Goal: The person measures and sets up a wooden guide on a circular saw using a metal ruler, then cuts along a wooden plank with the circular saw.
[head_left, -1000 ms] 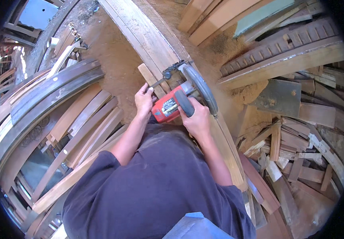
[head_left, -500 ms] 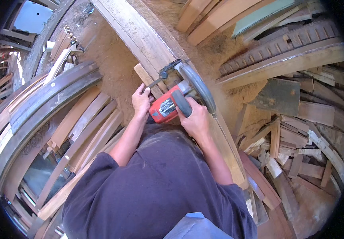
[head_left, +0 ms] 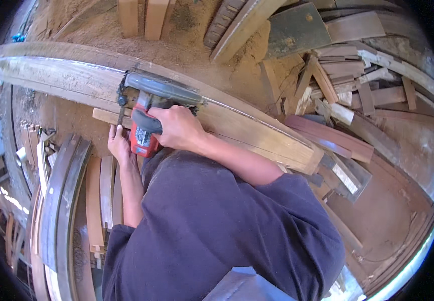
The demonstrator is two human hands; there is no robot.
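A red circular saw (head_left: 143,140) with a grey blade guard (head_left: 162,87) sits on a long wooden beam (head_left: 262,135) that crosses in front of me. My right hand (head_left: 179,126) is wrapped round the saw's black handle. At the saw's left, a thin metal guide bar (head_left: 121,116) sticks out toward me, and the fingertips of my left hand (head_left: 120,145) pinch its end. A narrow cut line runs along the beam, to the right of the guard. The blade itself is hidden. Beside the beam's near edge lies a short wood strip (head_left: 105,116), close to the bar.
Curved timbers (head_left: 58,200) are stacked at the left. Scrap wood (head_left: 345,95) lies heaped at the right, with a dark board (head_left: 297,31) beyond it. Reddish planks (head_left: 327,135) lie near the beam's right end. Sawdust (head_left: 187,50) covers the ground on the far side.
My view has swung round, so the beam now runs more crosswise. The saw appears farther left along it, with more cut line showing behind. Both hands keep their holds.
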